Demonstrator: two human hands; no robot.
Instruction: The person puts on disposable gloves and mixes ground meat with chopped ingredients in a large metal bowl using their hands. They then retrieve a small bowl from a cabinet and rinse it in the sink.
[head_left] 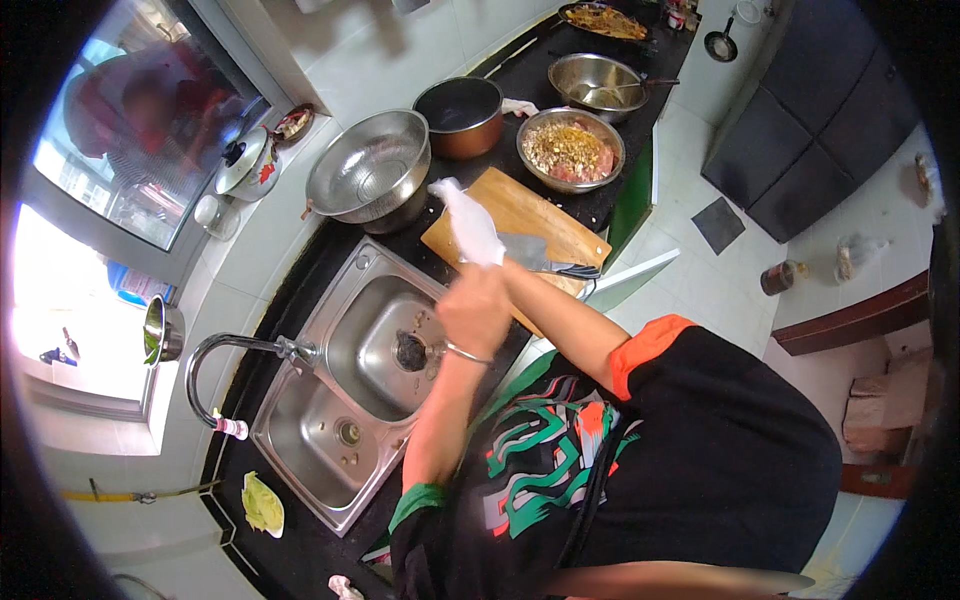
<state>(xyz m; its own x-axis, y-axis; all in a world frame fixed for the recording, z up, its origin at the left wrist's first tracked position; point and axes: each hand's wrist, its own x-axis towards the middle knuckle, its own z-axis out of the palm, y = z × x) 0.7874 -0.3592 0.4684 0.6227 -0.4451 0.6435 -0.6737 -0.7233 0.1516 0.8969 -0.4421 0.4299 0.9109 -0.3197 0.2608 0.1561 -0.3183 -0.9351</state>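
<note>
My right hand is inside a thin white plastic glove and reaches out over the wooden cutting board. Its fingers look stretched out inside the glove, though their outline is unclear. My left hand, bare and closed, grips the glove's cuff at my right wrist. A metal bangle circles my left wrist. On the board, beyond my wrists, lies a cleaver with a dark handle. Close by stands a metal bowl of raw meat topped with chopped bits.
Left of my hands is a double steel sink with a curved faucet and a dark lump in one basin. Beyond stand a steel colander, a copper-coloured pot and another metal bowl. A green cabinet door hangs open at right.
</note>
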